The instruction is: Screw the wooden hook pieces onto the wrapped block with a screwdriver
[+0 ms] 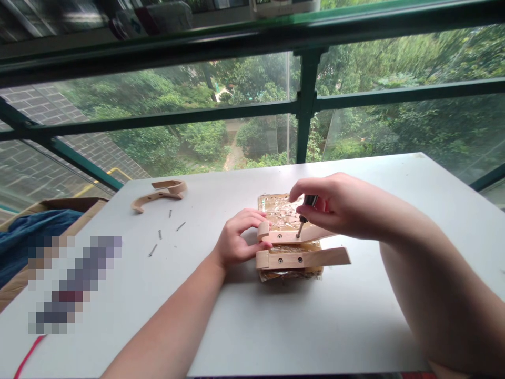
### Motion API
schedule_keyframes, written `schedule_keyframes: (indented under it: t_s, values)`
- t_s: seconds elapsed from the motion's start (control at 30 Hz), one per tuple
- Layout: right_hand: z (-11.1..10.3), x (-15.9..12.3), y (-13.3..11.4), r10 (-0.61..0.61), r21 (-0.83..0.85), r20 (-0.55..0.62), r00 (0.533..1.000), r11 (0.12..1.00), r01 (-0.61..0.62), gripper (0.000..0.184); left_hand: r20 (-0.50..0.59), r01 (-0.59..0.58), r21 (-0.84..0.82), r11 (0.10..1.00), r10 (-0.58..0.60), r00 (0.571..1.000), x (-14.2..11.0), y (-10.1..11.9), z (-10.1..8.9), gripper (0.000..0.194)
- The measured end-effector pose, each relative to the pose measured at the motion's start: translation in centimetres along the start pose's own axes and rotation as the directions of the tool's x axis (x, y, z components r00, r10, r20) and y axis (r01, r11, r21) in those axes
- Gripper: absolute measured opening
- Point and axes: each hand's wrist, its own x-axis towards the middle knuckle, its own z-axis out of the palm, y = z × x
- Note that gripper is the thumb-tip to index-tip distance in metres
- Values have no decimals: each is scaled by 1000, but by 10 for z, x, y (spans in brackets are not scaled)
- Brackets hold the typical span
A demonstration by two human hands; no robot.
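Black-handled, the screwdriver (310, 200) is gripped between the curled fingers and thumb of the right hand (335, 205), slanting down so that its tip meets a screw (298, 236) in the far wooden hook (290, 238). The left hand (239, 237) is closed around that hook's bent end, fingers on the far side and thumb on the near side, apparently steadying it.

The far wooden hook lies across a block (274, 205) wrapped in shiny, crinkled brown tape, its straight end reaching beneath the right hand. Just beside it, closer to the camera and roughly parallel, is the near wooden hook (290, 260). Both cross the block and extend past its right edge.

Both visible screw positions on the near hook are filled, so that piece looks finished. The far hook also has two screws in place; the left one appears seated, while the right one is being worked, its tightness impossible to judge. Four loose screws (180, 226) lie scattered on the white table (347, 326), with bent wooden pieces (158, 196) beyond them, unattached; whether these are separate is unclear.

Farther out are a cardboard box (74, 227) holding blue cloth (41, 225), a red cord (29, 352) and green window framing (305, 116).
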Motion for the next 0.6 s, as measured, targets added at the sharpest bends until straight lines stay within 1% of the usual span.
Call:
schedule_keyframes:
  t_s: [0.17, 0.3, 0.37, 0.47, 0.6]
  values:
    - [0, 2, -3, -85, 130, 69, 994, 989, 76, 12, 7, -4, -12, 1000, 5, 1000, -1, -1, -1, 31]
    - [-3, 0, -7, -168, 227, 159, 973, 965, 130, 14, 20, -1, -21, 1000, 1, 1000, 0, -1, -1, 29]
    - [-5, -2, -7, -163, 231, 198, 967, 966, 116, 16, 20, -1, -19, 1000, 1, 1000, 0, -1, -1, 29]
    - [-8, -5, -6, -122, 216, 222, 968, 974, 73, 26, 8, -1, -9, 1000, 1, 1000, -1, -2, -1, 31]
    - [-7, -6, -3, -44, 207, 174, 984, 978, 7, 24, 4, -10, -12, 1000, 10, 1000, -1, -3, 0, 32]
